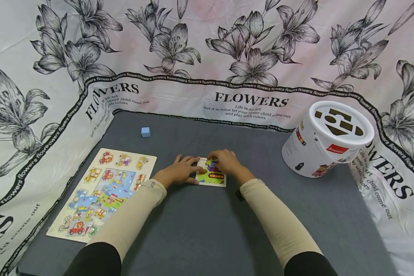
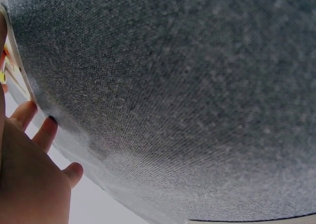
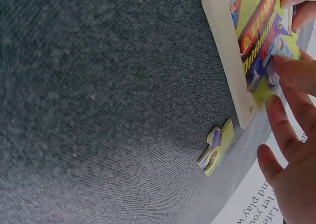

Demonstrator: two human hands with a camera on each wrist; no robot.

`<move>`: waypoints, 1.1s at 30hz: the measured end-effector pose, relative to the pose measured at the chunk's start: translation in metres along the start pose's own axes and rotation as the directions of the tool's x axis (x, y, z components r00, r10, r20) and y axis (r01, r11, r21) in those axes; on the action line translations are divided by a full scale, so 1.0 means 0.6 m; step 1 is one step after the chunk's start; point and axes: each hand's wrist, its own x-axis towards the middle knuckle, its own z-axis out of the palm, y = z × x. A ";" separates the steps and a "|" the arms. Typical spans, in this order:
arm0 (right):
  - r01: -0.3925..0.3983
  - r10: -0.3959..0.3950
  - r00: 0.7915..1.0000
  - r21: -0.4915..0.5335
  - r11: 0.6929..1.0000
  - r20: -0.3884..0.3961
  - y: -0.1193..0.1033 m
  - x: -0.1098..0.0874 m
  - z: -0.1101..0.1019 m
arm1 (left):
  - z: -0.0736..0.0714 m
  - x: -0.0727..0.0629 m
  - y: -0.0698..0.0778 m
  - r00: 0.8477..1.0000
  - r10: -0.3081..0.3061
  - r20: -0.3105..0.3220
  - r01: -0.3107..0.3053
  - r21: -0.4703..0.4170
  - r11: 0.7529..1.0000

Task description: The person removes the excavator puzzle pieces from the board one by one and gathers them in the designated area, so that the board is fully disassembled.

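Note:
A small jigsaw puzzle in a pale frame tray (image 1: 212, 185) lies on the dark table, showing a yellow-green picture with a red and black vehicle track. My left hand (image 1: 179, 170) is at its left side, fingers spread, the thumb resting on the picture. At the tray's upper right, my right hand (image 1: 229, 161) pinches a blurred yellow-green puzzle piece (image 3: 261, 91) at the picture's edge. A loose puzzle piece (image 3: 217, 147) in green and purple lies on the table beside the tray in the right wrist view; in the head view it is hidden.
A wooden picture board (image 1: 98, 163) with colourful vehicle shapes lies to the left, partly under the left forearm. A small blue cube (image 1: 145, 132) sits behind it. To the right stands a white bucket (image 1: 303, 149) with shaped holes in its lid. Flower-printed cloth (image 1: 179, 94) surrounds the table.

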 end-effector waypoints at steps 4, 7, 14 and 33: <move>-0.006 0.006 1.000 0.005 1.000 0.011 0.005 -0.005 -0.001 | 0.002 0.006 0.002 1.000 0.008 0.005 -0.008 -0.001 1.000; -0.017 0.017 1.000 0.027 0.999 0.014 0.009 -0.009 -0.001 | 0.002 0.009 0.005 1.000 0.018 0.007 -0.018 -0.001 1.000; -0.042 0.042 0.999 0.101 0.994 0.008 0.014 -0.015 -0.001 | 0.005 0.014 0.010 1.000 0.027 0.009 -0.027 -0.005 1.000; -0.181 0.220 0.972 0.347 0.920 -0.077 0.105 -0.065 -0.048 | -0.002 0.000 0.005 0.999 0.012 -0.039 -0.013 -0.009 1.000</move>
